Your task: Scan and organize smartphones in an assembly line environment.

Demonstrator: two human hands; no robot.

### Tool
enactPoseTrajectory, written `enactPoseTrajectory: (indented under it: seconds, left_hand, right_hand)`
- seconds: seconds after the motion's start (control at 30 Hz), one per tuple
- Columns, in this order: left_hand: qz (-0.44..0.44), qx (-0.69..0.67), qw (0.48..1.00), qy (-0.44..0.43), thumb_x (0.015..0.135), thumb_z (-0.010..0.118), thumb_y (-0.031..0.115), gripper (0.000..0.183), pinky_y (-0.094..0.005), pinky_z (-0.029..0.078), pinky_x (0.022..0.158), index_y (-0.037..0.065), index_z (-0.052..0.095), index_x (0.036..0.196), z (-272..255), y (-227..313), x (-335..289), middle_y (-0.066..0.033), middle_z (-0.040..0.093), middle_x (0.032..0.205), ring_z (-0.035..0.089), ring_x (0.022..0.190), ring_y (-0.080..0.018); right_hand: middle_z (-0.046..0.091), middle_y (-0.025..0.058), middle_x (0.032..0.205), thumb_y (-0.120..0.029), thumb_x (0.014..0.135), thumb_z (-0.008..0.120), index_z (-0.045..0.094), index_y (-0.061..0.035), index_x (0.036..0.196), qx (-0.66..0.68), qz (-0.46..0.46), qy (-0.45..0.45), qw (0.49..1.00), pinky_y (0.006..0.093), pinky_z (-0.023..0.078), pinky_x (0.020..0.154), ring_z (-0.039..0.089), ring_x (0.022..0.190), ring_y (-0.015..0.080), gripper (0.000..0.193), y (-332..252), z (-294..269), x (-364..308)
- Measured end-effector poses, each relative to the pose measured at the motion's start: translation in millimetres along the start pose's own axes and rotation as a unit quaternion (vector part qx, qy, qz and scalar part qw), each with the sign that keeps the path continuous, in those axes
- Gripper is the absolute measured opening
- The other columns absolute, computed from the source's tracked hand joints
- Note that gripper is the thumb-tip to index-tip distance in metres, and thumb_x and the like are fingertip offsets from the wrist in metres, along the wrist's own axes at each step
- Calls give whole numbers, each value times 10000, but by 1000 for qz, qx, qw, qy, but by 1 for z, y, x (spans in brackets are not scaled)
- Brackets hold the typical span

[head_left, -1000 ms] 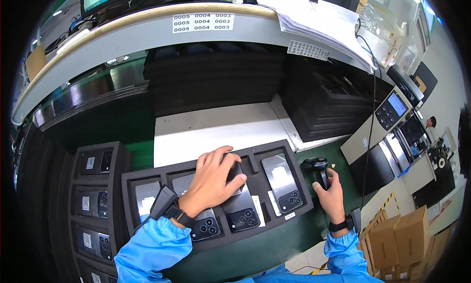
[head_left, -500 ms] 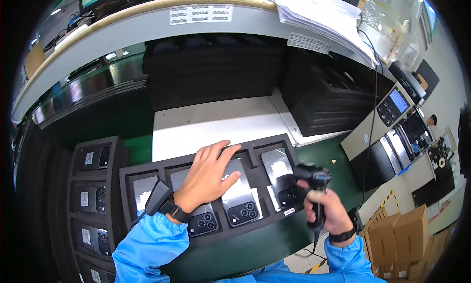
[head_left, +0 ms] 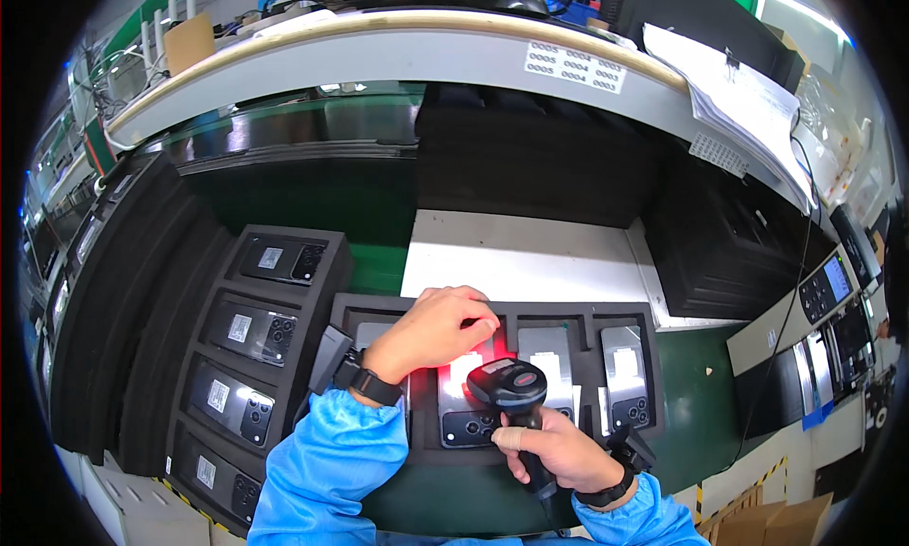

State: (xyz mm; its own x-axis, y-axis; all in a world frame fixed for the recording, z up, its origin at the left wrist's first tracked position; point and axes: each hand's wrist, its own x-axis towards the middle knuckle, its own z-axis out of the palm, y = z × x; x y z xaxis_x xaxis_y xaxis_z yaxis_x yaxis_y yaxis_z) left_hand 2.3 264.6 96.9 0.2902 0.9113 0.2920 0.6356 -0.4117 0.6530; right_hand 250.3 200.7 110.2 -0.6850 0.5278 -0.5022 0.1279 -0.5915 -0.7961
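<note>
My right hand [head_left: 559, 451] grips a black handheld barcode scanner [head_left: 511, 385] by its handle. Red light from the scanner falls on a phone [head_left: 469, 429] lying back up in a black foam tray [head_left: 492, 454]. My left hand [head_left: 437, 330] is just over the tray's far side, above that phone, its fingers curled and their tips hidden. Whether it pinches anything does not show. Right of the scanner lie another phone [head_left: 544, 342], partly covered by it, and a phone [head_left: 625, 375] at the tray's right end. My left forearm covers part of the tray's left end.
A second foam tray [head_left: 213, 342] with several phones stands at left, beside stacked dark foam [head_left: 123, 328]. Behind are a white board [head_left: 511, 252], black foam stacks [head_left: 710, 243] and a shelf [head_left: 379, 58] with papers [head_left: 729, 101]. At right are a label printer [head_left: 805, 304] and cardboard boxes [head_left: 772, 525].
The scanner has moved left, from beside the right-end phone to over the lit phone, and its red light now shows. My left hand's spread fingers have curled. The view has shifted left.
</note>
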Motion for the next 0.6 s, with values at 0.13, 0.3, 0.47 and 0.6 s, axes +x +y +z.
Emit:
enactPoseTrajectory:
  seconds: [0.13, 0.3, 0.47, 0.6]
  left_hand:
    - [1, 21, 1000, -12, 915, 672, 244, 235, -442, 567, 861, 53, 795, 980, -5, 10, 9, -193, 732, 1125, 712, 952, -392]
    - [25, 90, 996, 2, 904, 658, 292, 238, -456, 570, 826, 92, 781, 869, 8, 6, 2, -158, 748, 1070, 711, 936, -370]
    - [17, 128, 991, 29, 917, 663, 335, 271, -456, 557, 841, 100, 795, 893, 19, 8, -4, -98, 754, 1112, 713, 967, -331]
    - [13, 155, 987, 41, 918, 666, 352, 278, -431, 551, 843, 110, 801, 895, 23, 5, -3, -79, 757, 1115, 710, 990, -307]
  right_hand:
    - [581, 42, 731, -147, 964, 691, 543, -48, 1034, -12, -13, 4, 1000, 295, 474, 547, 587, 590, 140, 192, -4, 5, -13]
    - [637, 66, 727, -172, 954, 703, 611, -36, 1002, -35, -15, -9, 999, 303, 502, 548, 618, 582, 171, 171, 6, 9, -26]
    - [613, 36, 649, -214, 979, 682, 627, -67, 878, -2, -104, 2, 995, 270, 456, 505, 588, 540, 134, 186, 10, 19, -30]
    - [617, 27, 671, -222, 970, 704, 643, -47, 910, -33, -72, -32, 996, 259, 482, 537, 603, 572, 134, 195, 1, 18, -46]
